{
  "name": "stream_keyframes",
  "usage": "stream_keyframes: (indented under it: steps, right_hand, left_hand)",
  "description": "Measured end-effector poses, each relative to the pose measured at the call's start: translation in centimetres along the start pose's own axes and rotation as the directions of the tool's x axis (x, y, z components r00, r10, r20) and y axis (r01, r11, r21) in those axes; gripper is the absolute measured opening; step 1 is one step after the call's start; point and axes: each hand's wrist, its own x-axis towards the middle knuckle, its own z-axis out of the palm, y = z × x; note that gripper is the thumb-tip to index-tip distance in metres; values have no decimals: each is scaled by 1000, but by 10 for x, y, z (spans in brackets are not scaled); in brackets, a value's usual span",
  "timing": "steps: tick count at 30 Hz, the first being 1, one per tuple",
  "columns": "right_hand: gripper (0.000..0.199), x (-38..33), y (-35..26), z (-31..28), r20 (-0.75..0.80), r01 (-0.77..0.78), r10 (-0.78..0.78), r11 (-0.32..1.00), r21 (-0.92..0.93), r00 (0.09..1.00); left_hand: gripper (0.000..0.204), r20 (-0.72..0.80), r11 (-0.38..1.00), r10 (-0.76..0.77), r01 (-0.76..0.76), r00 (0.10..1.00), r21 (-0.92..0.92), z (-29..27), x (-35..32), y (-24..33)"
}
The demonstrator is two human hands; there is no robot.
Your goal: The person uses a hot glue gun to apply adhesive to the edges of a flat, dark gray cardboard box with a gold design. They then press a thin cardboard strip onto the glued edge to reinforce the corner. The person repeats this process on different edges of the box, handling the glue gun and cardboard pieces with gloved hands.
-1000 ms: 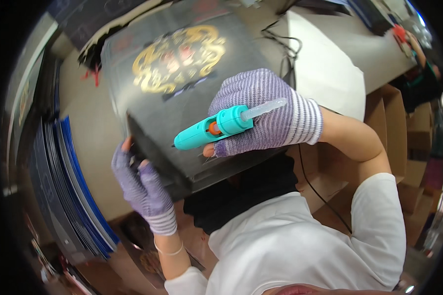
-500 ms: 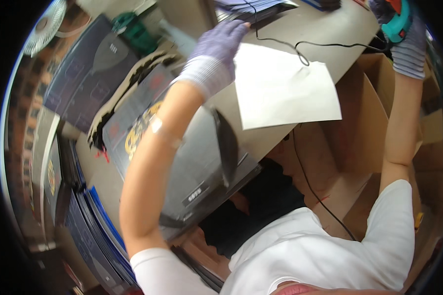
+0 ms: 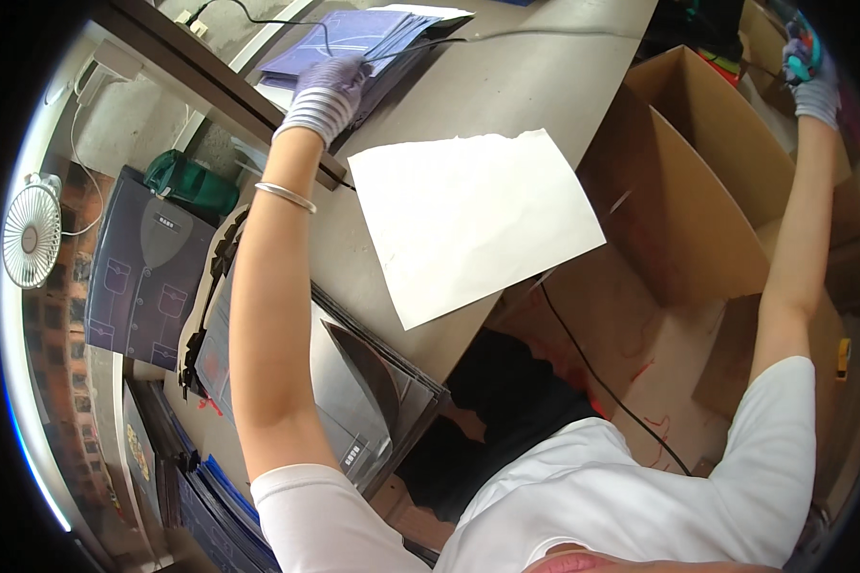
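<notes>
My left hand (image 3: 330, 91), in a lilac glove with a striped cuff, is at the near edge of a stack of purple folders (image 3: 339, 36). Its fingers are curled round a black cord (image 3: 432, 44), which runs off to the right. At the far right, my gloved right hand (image 3: 814, 81) grips a teal hand tool (image 3: 803, 59); its exact kind is too small to make out. A white sheet of paper (image 3: 478, 220) with one ragged edge lies on the grey table (image 3: 535, 76) between my arms, touched by neither hand.
Open cardboard boxes (image 3: 688, 196) stand right of the table. Grey printed folders (image 3: 358, 382) lie under my left forearm. Beyond them are a purple folder (image 3: 139, 267), a green bottle (image 3: 196, 183) and a white fan (image 3: 33, 234). Another cord (image 3: 597, 368) hangs below the table edge.
My left hand has moved left onto the purple folders, and the cord no longer lies across the paper. The right hand and teal tool are farther right. The view has shifted.
</notes>
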Motion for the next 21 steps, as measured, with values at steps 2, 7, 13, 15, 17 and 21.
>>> stream_keyframes:
  steps: [2, 7, 13, 15, 17, 21]
  right_hand:
    - [48, 17, 31, -55, 103, -105, 94, 989, 104, 990]
    - [51, 2, 65, -68, -53, -12, 7, 995, -95, 999]
    - [53, -25, 96, -3, 203, 320, -313, 947, -1, 928]
    - [52, -42, 109, 49, 213, 342, -324, 938, -55, 922]
    - [49, -61, 121, 119, 104, 369, -357, 919, -141, 928]
    - [44, -109, 128, 185, 324, 426, -337, 867, -260, 884]
  left_hand:
    - [5, -130, 932, 278, -235, 952, 275, -13, 4, -37]
    - [21, -31, 691, 169, -96, 985, 717, -4, -3, -1]
    - [73, -64, 475, -6, 60, 998, 878, 14, -50, 20]
    - [79, -28, 521, 45, 0, 999, 853, 13, -66, 22]
    - [78, -27, 542, 136, -52, 990, 839, 10, -85, 33]
    - [67, 150, 590, 243, -269, 958, 761, -23, -151, 72]
